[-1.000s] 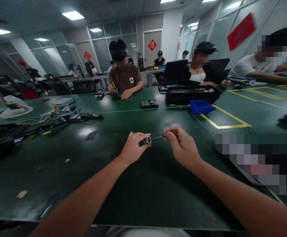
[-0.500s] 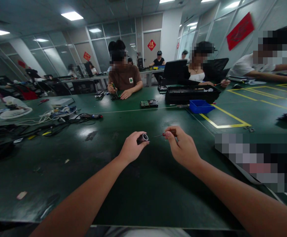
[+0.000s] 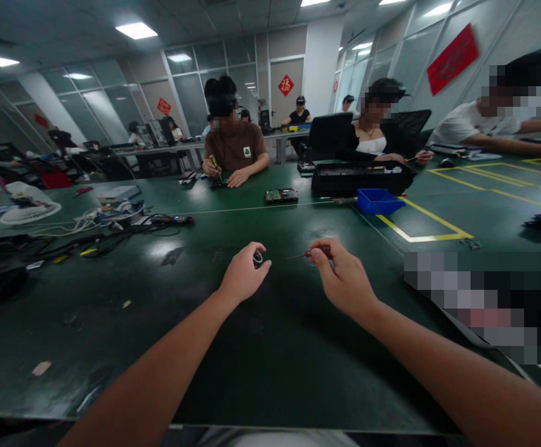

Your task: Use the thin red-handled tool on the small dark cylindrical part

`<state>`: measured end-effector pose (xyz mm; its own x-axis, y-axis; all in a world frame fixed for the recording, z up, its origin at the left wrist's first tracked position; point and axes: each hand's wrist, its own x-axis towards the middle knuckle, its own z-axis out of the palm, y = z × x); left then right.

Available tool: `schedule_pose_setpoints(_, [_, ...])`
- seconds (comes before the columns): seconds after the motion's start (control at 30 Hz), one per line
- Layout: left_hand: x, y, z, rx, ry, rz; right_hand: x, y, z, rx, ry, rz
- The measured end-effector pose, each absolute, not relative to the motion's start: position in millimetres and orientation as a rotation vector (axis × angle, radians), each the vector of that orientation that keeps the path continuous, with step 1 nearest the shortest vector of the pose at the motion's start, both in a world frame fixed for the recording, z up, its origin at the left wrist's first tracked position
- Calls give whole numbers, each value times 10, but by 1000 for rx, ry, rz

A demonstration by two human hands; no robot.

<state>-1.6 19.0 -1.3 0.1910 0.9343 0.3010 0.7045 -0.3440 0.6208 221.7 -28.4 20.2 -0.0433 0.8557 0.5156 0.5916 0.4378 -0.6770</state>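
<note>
Observed: left hand [image 3: 242, 276] curled round dark ringed cylinder [image 3: 257, 259], right hand [image 3: 345, 273] gripping thin screwdriver [image 3: 308, 253] clear of it; likely tool work, next contact calling for tip alignment.

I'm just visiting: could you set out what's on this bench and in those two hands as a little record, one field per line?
Left hand: fingers around a dark cylinder with a pale rim
Right hand: grips a screwdriver, shaft pointing left
Cylinder and screwdriver: apart
Surface: dark green table
Beyond the hands: circuit board; blue bin beside a black tray
Far left: tangled cables
Opposite: a seated co-worker
</note>
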Motion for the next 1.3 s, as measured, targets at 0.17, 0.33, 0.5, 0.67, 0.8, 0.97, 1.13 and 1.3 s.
schedule_pose_setpoints(0.17, [-61, 252, -82, 2341, 1569, 666, 2207, -285, 197, -1245, -1746, 355])
schedule_pose_setpoints(0.33, [-5, 284, -105, 2445, 1620, 501, 2201, -292, 210, -1251, -1763, 362])
schedule_pose_setpoints(0.5, [17, 310, -86, 2432, 1621, 478, 2203, -288, 188, -1242, -1766, 376])
schedule_pose_setpoints(0.67, [-72, 340, -86, 2281, 1537, 673, 2203, -290, 191, -1247, -1775, 381])
schedule_pose_setpoints(0.8, [-208, 418, -32, 2107, 1535, 889, 2210, -290, 203, -1255, -1778, 397])
schedule_pose_setpoints(0.97, [-450, 571, 108, 1711, 1538, 1164, 2216, -282, 195, -1255, -1781, 379])
schedule_pose_setpoints(1.13, [-831, 642, 294, 1158, 1414, 1429, 2226, -273, 183, -1251, -1782, 376])
schedule_pose_setpoints(1.3, [-1363, 519, 463, 810, 1415, 1588, 2228, -268, 176, -1248, -1778, 389])
